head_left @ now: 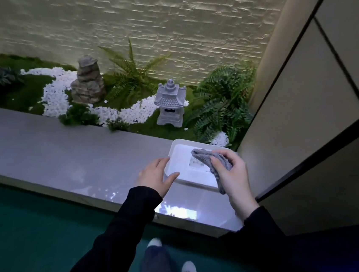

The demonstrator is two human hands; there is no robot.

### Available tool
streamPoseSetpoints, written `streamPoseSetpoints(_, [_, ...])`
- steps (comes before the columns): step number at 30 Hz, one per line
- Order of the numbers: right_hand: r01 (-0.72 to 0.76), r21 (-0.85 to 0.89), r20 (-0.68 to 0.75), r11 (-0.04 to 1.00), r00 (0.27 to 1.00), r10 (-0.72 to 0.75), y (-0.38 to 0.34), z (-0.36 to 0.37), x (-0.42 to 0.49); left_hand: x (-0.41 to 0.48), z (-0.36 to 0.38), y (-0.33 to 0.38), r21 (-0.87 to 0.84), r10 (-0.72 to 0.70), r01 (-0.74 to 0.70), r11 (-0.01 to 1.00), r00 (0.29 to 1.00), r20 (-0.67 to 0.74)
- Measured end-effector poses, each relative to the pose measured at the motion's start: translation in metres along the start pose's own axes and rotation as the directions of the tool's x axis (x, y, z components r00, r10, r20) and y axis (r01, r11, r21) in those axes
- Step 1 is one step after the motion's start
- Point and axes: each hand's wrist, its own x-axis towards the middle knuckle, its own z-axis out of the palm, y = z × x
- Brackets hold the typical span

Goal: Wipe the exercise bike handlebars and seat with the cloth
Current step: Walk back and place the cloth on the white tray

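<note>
Over the right half of the white box point(182, 157): grey cloth point(209, 158), bunched, pinched in the curled fingers point(224, 153) of the right hand point(233, 174), one tail hanging. I rate it light, limp, unbreakable; hold it by the bunched middle. At the box's left edge: left hand point(154, 177), fingers straight, resting there, holding nothing. The box sits on the grey surface point(65, 152). Beyond the box: stone lantern point(170, 102). No bike in view.

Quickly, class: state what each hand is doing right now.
Left hand: open, fingers resting on the white box.
Right hand: closed, gripping the grey cloth.
</note>
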Motion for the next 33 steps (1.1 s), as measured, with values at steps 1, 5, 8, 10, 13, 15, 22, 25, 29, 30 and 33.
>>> streamPoseSetpoints(1, [0.000,0.002,-0.012,1.000,1.000,0.000,0.000,0.000,0.006,0.008,0.001,0.001,-0.023,0.010,-0.009,1.000,1.000,0.013])
streamPoseSetpoints(5, [0.018,-0.001,-0.064,1.000,0.998,-0.018,-0.001,0.006,0.029,0.043,0.002,0.004,-0.152,0.059,-0.043,0.987,0.993,0.100])
streamPoseSetpoints(8, [0.004,-0.024,-0.107,1.000,0.994,-0.007,-0.003,0.019,0.048,0.069,-0.002,0.004,-0.211,0.099,-0.065,0.975,0.983,0.153])
streamPoseSetpoints(10, [-0.019,-0.042,-0.119,0.999,0.993,0.014,-0.005,0.032,0.060,0.085,-0.007,0.001,-0.243,0.128,-0.082,0.966,0.975,0.181])
streamPoseSetpoints(13, [-0.042,-0.064,-0.127,0.997,0.991,0.034,-0.010,0.057,0.081,0.113,-0.018,-0.004,-0.384,0.138,-0.048,0.922,0.968,0.211])
streamPoseSetpoints(15, [-0.050,-0.071,-0.132,0.996,0.990,0.040,-0.012,0.074,0.094,0.129,-0.025,-0.005,-0.517,0.154,-0.015,0.856,0.962,0.227])
streamPoseSetpoints(22, [-0.028,-0.132,-0.176,0.991,0.984,0.005,-0.013,0.112,0.116,0.161,-0.034,0.002,-0.850,0.171,0.279,0.447,0.906,0.388])
streamPoseSetpoints(25, [-0.050,-0.118,-0.152,0.992,0.988,0.032,-0.010,0.119,0.118,0.170,-0.037,0.003,-0.877,0.169,0.430,0.215,0.868,0.467])
streamPoseSetpoints(29, [0.006,-0.160,-0.110,0.987,0.994,-0.024,-0.008,0.124,0.119,0.177,-0.041,0.000,-0.861,0.160,0.498,0.101,0.846,0.508])
streamPoseSetpoints(30, [0.013,-0.148,-0.101,0.989,0.994,-0.028,-0.009,0.124,0.119,0.179,-0.042,-0.001,-0.855,0.146,0.510,0.091,0.843,0.518])
streamPoseSetpoints(33, [0.006,-0.092,-0.122,0.996,0.992,-0.017,-0.007,0.123,0.122,0.184,-0.045,-0.004,-0.843,0.120,0.528,0.101,0.835,0.537])
